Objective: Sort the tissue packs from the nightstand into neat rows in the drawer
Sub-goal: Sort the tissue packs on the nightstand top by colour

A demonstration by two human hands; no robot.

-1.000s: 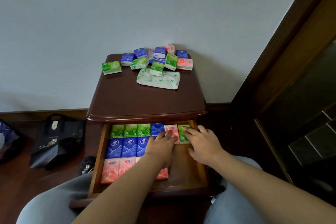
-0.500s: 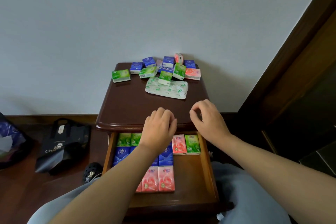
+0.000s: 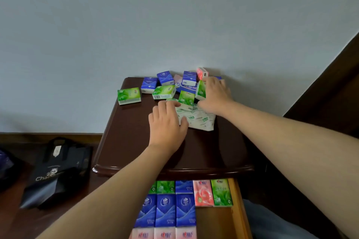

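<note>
Far off to the left of both hands, a black tote bag (image 3: 56, 172) slumps on the wooden floor. Up on the nightstand (image 3: 136, 141), a lone green pack (image 3: 129, 95) sits well clear to the left of the left fingertips. Beyond those fingertips, a cluster: blue packs (image 3: 149, 84) at the back by the wall, a green pack lying flat (image 3: 164, 92) just ahead of the fingers.

The left hand (image 3: 167, 122) lies palm down, fingers straight and relaxed, thumb on the edge of the white wrapper (image 3: 198, 120), holding nothing. Right at its fingertips stands a small green pack (image 3: 186, 100), on the wrapper's far edge.

Over to the right hand (image 3: 215, 96): fingers curled round an upright green pack (image 3: 201, 89), the thumb's grip itself hidden. Just behind those fingers, a pink pack (image 3: 202, 72) against the wall.

Down below the wrists, the drawer (image 3: 238, 209) hangs open, with packs in rows: green, blue, pink and green along the back, three blue packs in the drawer (image 3: 165, 210) next, pink ones at the near edge.
</note>
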